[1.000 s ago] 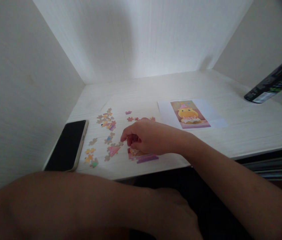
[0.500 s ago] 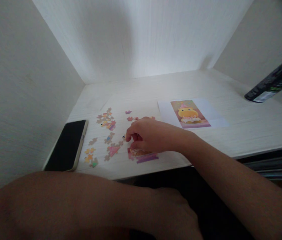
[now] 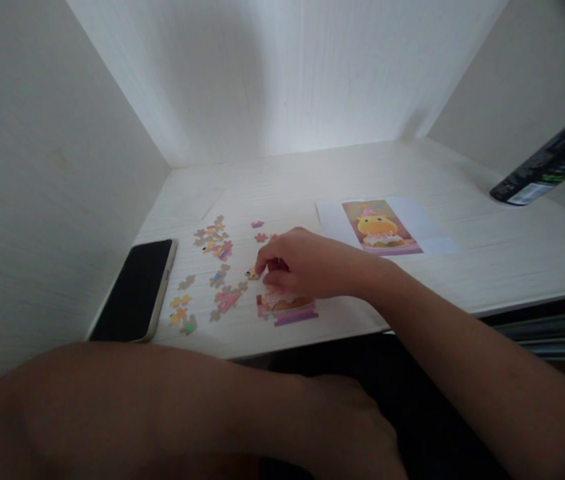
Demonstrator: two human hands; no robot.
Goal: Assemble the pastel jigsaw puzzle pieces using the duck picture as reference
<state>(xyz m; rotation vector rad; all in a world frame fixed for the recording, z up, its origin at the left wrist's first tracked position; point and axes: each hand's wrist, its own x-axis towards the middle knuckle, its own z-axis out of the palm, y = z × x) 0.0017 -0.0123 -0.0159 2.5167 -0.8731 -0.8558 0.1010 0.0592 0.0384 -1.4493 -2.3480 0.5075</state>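
Observation:
My right hand (image 3: 299,263) is over the puzzle area, its index finger and thumb bent toward each other in a loose pinch. What lies between the fingertips, if anything, is hidden. Just left of the index fingertip is a yellow puzzle piece (image 3: 251,273) with a dark eye. Below the hand lies a joined puzzle section (image 3: 287,313) with a cake and a purple strip; the hand covers its upper part. Across the bottom, below the table edge, rests my left hand (image 3: 357,427), its fingers out of sight.
Loose puzzle pieces lie left in several clusters, including a pink group (image 3: 227,300) and an upper pile (image 3: 215,237). A phone (image 3: 132,290) is at the left wall. The printed picture (image 3: 377,227) lies on the right; a black can (image 3: 547,160) stands beyond it.
My right hand has shifted slightly right and up, uncovering more of the yellow piece and the joined cake section. My left hand stays still.

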